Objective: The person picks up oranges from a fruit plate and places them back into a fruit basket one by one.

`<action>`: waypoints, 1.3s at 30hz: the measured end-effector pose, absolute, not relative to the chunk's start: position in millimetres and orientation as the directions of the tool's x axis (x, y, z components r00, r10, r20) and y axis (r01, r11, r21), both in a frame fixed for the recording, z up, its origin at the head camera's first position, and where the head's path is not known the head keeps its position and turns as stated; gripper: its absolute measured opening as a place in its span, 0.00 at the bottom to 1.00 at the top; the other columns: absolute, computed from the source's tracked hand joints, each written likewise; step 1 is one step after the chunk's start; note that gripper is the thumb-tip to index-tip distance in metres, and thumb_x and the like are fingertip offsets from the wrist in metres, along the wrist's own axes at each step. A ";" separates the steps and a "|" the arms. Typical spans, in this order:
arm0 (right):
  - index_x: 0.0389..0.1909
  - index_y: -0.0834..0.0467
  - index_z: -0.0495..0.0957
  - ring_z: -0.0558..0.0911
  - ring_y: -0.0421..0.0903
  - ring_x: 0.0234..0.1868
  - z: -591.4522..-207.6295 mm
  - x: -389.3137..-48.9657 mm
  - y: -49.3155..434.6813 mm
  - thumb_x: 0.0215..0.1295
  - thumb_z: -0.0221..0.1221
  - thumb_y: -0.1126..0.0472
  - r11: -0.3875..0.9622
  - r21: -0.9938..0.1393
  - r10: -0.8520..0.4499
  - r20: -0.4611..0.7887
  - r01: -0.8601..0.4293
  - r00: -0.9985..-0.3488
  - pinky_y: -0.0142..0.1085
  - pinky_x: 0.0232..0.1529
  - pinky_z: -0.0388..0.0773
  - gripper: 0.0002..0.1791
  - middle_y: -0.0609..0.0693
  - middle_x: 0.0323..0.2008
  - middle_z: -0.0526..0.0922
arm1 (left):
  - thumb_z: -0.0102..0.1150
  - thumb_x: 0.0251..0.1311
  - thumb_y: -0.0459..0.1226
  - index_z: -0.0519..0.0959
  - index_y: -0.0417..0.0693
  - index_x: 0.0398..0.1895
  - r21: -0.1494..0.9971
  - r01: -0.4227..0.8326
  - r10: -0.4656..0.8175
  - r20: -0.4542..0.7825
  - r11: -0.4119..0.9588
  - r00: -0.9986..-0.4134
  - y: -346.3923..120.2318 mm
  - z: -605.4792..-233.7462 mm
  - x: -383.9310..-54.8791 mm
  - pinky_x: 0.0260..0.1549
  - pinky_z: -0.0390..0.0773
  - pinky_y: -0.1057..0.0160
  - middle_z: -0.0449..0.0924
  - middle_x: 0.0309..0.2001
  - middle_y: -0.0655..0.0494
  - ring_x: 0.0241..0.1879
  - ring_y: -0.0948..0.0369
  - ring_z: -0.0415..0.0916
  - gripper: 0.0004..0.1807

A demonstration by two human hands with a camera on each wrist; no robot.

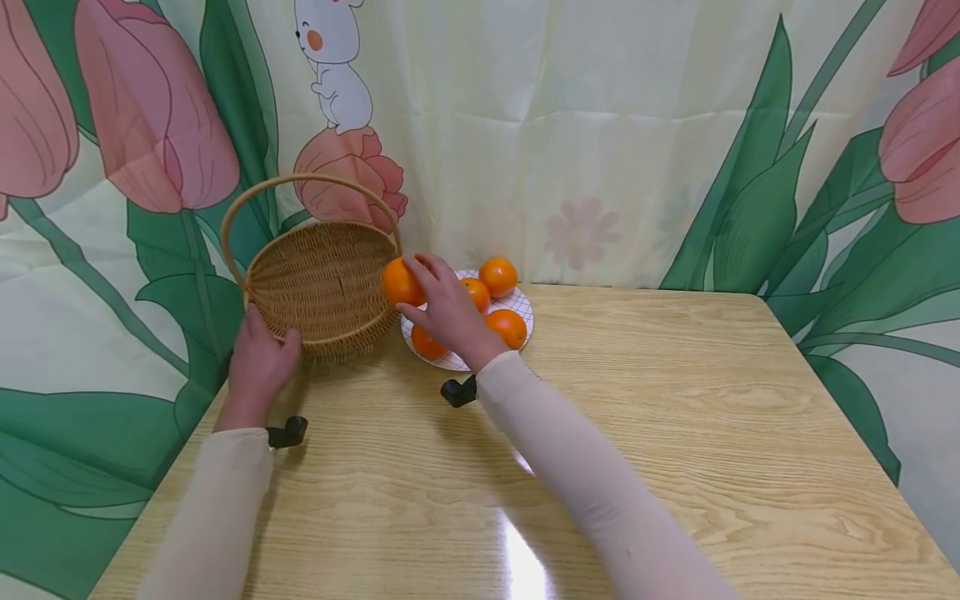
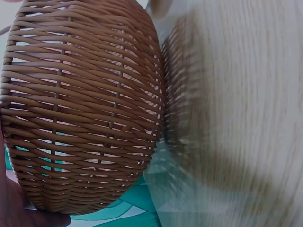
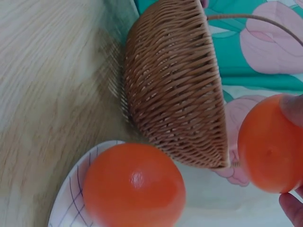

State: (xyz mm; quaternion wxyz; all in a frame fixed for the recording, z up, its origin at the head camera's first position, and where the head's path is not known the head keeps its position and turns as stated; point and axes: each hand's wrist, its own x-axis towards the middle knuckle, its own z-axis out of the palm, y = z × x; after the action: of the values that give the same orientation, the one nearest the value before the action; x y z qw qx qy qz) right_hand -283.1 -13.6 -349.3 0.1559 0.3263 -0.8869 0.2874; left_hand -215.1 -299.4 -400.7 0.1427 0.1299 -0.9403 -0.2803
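Beside the woven wicker basket (image 1: 318, 279), right grip (image 1: 448, 310) around a smooth orange (image 1: 400, 282).

The basket (image 3: 175, 85) looks like woven cane, rough and bumpy. The oranges (image 3: 135, 187) are smooth and shiny (light makes a white spot on one). The surface (image 1: 675, 417) looks like glossy wood. The curtain (image 1: 600, 125) is creased cloth, the sleeves (image 1: 600, 483) matt cloth.

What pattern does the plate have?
The plate has dark crossed lines on white, clearest in the right wrist view.
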 end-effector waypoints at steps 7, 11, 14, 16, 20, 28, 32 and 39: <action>0.73 0.53 0.60 0.68 0.51 0.68 -350.2 -281.9 -22.0 0.64 0.61 0.46 0.620 -0.416 -0.501 0.442 -0.665 -0.744 0.40 0.68 0.67 0.39 0.54 0.70 0.61 | 0.38 0.66 0.47 0.34 0.30 0.75 0.555 -0.169 -0.336 0.214 0.815 -0.917 -296.6 -402.6 -212.7 0.60 0.60 0.33 0.48 0.70 0.23 0.65 0.29 0.56 0.45; 0.73 0.53 0.60 0.69 0.51 0.67 -349.6 -280.1 -26.1 0.64 0.61 0.47 0.604 -0.422 -0.508 0.449 -0.676 -0.735 0.40 0.68 0.67 0.39 0.54 0.70 0.62 | 0.37 0.66 0.48 0.34 0.30 0.75 0.546 -0.183 -0.342 0.205 0.817 -0.917 -295.9 -402.8 -211.8 0.61 0.60 0.33 0.47 0.71 0.23 0.65 0.29 0.55 0.45; 0.73 0.53 0.59 0.69 0.52 0.66 -349.4 -278.8 -29.4 0.64 0.61 0.48 0.586 -0.436 -0.515 0.450 -0.683 -0.729 0.39 0.67 0.67 0.39 0.55 0.70 0.61 | 0.37 0.66 0.48 0.33 0.31 0.75 0.543 -0.193 -0.347 0.197 0.817 -0.917 -295.8 -403.1 -211.5 0.61 0.60 0.33 0.46 0.71 0.24 0.65 0.29 0.55 0.45; 0.73 0.53 0.59 0.69 0.52 0.66 -349.4 -278.0 -31.6 0.64 0.61 0.48 0.578 -0.449 -0.517 0.446 -0.682 -0.731 0.39 0.67 0.68 0.39 0.54 0.70 0.61 | 0.37 0.66 0.48 0.33 0.31 0.75 0.545 -0.191 -0.348 0.200 0.816 -0.916 -296.1 -403.9 -211.5 0.61 0.60 0.33 0.46 0.71 0.23 0.65 0.29 0.55 0.45; 0.73 0.52 0.58 0.69 0.51 0.66 -351.1 -276.2 -35.1 0.64 0.60 0.47 0.576 -0.480 -0.506 0.427 -0.662 -0.749 0.38 0.67 0.68 0.39 0.54 0.71 0.60 | 0.38 0.65 0.46 0.34 0.30 0.75 0.548 -0.179 -0.347 0.219 0.817 -0.912 -296.2 -406.0 -211.1 0.59 0.61 0.33 0.47 0.71 0.23 0.64 0.28 0.56 0.44; 0.75 0.48 0.55 0.71 0.50 0.66 -355.7 -275.7 -42.1 0.65 0.57 0.44 0.592 -0.520 -0.489 0.375 -0.616 -0.787 0.40 0.66 0.69 0.40 0.51 0.72 0.56 | 0.39 0.66 0.47 0.32 0.30 0.74 0.544 -0.179 -0.339 0.210 0.820 -0.917 -293.0 -404.9 -208.2 0.60 0.60 0.33 0.45 0.71 0.23 0.64 0.28 0.55 0.45; 0.75 0.49 0.55 0.72 0.51 0.65 -356.9 -275.1 -44.3 0.65 0.57 0.44 0.594 -0.516 -0.490 0.375 -0.617 -0.787 0.42 0.66 0.70 0.40 0.51 0.73 0.56 | 0.39 0.66 0.47 0.32 0.29 0.74 0.543 -0.170 -0.334 0.217 0.822 -0.917 -290.6 -403.6 -207.4 0.60 0.60 0.33 0.44 0.72 0.23 0.65 0.28 0.54 0.46; 0.75 0.49 0.55 0.70 0.51 0.67 -357.1 -276.6 -48.4 0.65 0.58 0.45 0.594 -0.521 -0.496 0.363 -0.613 -0.789 0.41 0.66 0.69 0.40 0.52 0.73 0.57 | 0.39 0.66 0.48 0.31 0.31 0.75 0.541 -0.182 -0.342 0.212 0.821 -0.916 -290.1 -403.9 -207.1 0.61 0.59 0.33 0.43 0.72 0.24 0.66 0.29 0.53 0.46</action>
State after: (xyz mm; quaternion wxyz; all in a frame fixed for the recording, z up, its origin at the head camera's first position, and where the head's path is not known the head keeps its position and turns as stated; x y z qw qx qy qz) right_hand -276.6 -48.4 -357.1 0.0903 0.3120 -0.8882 0.3249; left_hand -207.1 -290.1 -403.9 0.1513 0.1389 -0.9422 -0.2646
